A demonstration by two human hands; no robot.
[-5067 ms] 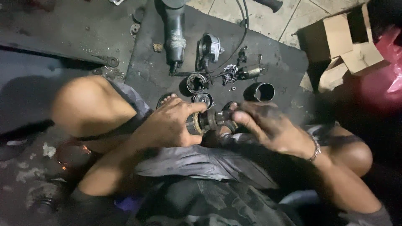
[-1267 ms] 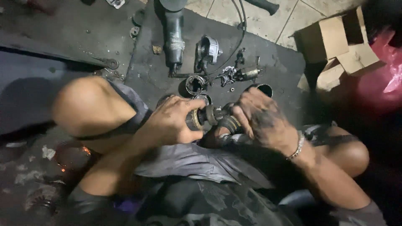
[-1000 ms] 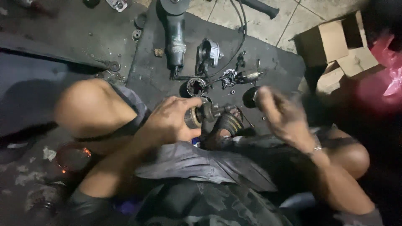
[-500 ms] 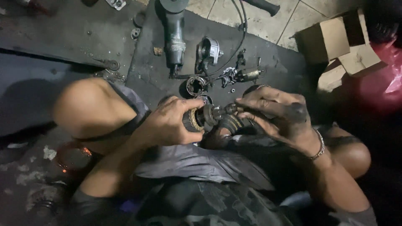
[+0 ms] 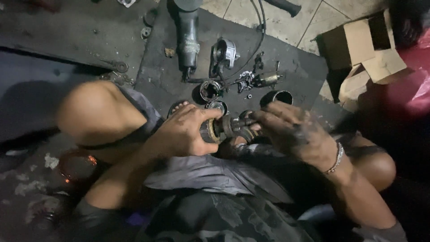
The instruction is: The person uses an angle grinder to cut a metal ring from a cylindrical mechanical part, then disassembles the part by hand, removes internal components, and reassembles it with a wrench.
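Middle of the frame, the left hand (image 5: 181, 134) has its fingers wrapped tight around a motor armature (image 5: 219, 129), holding it level over the lap. The greasy right hand (image 5: 295, 132) pinches the shaft end with its fingertips curled in close. Just above them on the dark mat (image 5: 156, 76) sit a metal ring (image 5: 209, 89), a black cylinder sleeve (image 5: 277, 97) and a tool body (image 5: 188, 42). Cardboard box (image 5: 363, 49) is upper right.
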